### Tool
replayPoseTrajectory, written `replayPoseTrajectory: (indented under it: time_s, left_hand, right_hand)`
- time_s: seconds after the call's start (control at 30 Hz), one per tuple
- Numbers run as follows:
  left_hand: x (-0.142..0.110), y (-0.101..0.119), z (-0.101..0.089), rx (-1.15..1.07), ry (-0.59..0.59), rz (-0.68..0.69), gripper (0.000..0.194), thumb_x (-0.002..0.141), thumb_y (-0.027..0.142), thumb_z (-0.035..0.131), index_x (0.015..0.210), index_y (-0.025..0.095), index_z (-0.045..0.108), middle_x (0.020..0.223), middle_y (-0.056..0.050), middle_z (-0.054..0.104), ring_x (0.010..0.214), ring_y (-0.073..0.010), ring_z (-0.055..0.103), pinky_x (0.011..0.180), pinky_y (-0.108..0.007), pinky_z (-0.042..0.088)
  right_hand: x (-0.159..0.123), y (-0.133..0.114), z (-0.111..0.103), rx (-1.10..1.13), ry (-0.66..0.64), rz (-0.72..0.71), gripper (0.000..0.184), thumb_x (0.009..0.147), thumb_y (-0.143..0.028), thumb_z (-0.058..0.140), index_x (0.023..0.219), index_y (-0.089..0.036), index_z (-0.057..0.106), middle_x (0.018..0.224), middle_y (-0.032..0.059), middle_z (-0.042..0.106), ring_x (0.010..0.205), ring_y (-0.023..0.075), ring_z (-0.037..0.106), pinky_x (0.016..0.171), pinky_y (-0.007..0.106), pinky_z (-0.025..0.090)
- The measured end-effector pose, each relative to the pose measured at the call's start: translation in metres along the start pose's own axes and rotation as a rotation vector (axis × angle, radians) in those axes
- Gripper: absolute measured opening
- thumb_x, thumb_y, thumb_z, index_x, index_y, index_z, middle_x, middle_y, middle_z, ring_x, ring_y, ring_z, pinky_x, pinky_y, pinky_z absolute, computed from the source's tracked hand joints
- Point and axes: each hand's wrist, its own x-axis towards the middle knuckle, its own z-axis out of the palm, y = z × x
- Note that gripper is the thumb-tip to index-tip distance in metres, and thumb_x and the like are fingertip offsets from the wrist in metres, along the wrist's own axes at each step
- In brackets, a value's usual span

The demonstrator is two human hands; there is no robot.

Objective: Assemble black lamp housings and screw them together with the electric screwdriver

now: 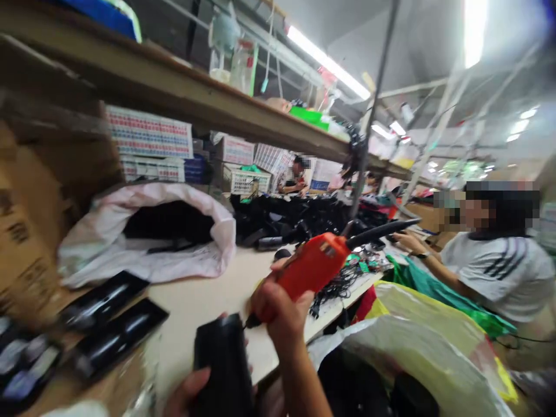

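Note:
An orange electric screwdriver [310, 272] with a black cord leaving its back end is wrapped in the fingers of my right hand [282, 310]. Its dark front end points down and left, at the top right corner of a black plastic casing [223, 362]. Whether bit and casing touch, I cannot tell. My left hand [193, 385] grips that casing from below, thumb on the left side and fingertips showing along the right edge. Two glossy black panels [119, 336] lie to the left on the table.
A white sack [147, 272] with black parts lies on the white table [182, 295]. Black parts [278, 214] and thin cables [334, 289] are heaped behind. Bags of black pieces [417, 341] stand at right, near a co-worker [504, 272]. A shelf [195, 81] runs overhead.

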Motion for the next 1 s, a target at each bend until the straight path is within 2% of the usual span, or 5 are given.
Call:
replayPoseTrajectory:
  time_s: [0.13,0.23,0.6,0.8,1.0]
  left_hand:
    - [-0.013,-0.016,0.000,-0.086,0.112,0.147,0.055,0.070,0.025,0.070,0.124,0.018,0.065,0.108,-0.011,0.074,0.090,-0.0339,0.072,0.076,-0.044,0.060]
    - [-0.008,-0.014,0.001,-0.088,0.042,0.185,0.064,0.069,0.026,0.074,0.131,0.018,0.059,0.106,-0.012,0.075,0.090,-0.0349,0.072,0.077,-0.046,0.060]
    - [-0.013,-0.002,-0.004,-0.189,-0.107,0.180,0.033,0.077,0.027,0.070,0.108,0.016,0.074,0.113,-0.015,0.072,0.103,-0.0338,0.068,0.091,-0.045,0.055]
    - [-0.013,-0.001,-0.004,-0.228,-0.190,0.156,0.033,0.080,0.026,0.065,0.112,0.021,0.073,0.120,-0.011,0.070,0.106,-0.0330,0.067,0.095,-0.047,0.053]
    - [-0.011,0.000,-0.007,-0.266,-0.211,0.141,0.032,0.078,0.028,0.068,0.110,0.027,0.074,0.119,-0.007,0.071,0.107,-0.0296,0.067,0.096,-0.045,0.053]
  right_hand:
    - [-0.004,-0.003,0.001,-0.046,0.015,-0.084,0.025,0.071,-0.015,0.063,0.094,-0.018,0.053,0.045,-0.0099,0.054,0.033,0.0091,0.045,0.039,0.023,0.040]
    - [-0.005,0.002,0.004,-0.067,-0.001,-0.109,0.023,0.075,-0.013,0.061,0.095,-0.018,0.054,0.046,-0.0103,0.054,0.034,0.0092,0.046,0.040,0.024,0.042]
    - [0.025,-0.031,0.014,-0.145,0.071,-0.251,0.022,0.072,-0.013,0.058,0.093,-0.019,0.056,0.043,-0.0106,0.050,0.033,0.0092,0.043,0.038,0.023,0.041]
    - [-0.005,-0.027,0.003,-0.110,-0.003,0.028,0.016,0.076,-0.016,0.059,0.090,-0.021,0.054,0.047,-0.0095,0.052,0.033,0.0092,0.044,0.036,0.022,0.042]
    - [-0.023,-0.001,-0.003,-0.106,-0.011,0.080,0.018,0.077,-0.017,0.061,0.092,-0.020,0.052,0.047,-0.0095,0.053,0.033,0.0088,0.045,0.035,0.021,0.041]
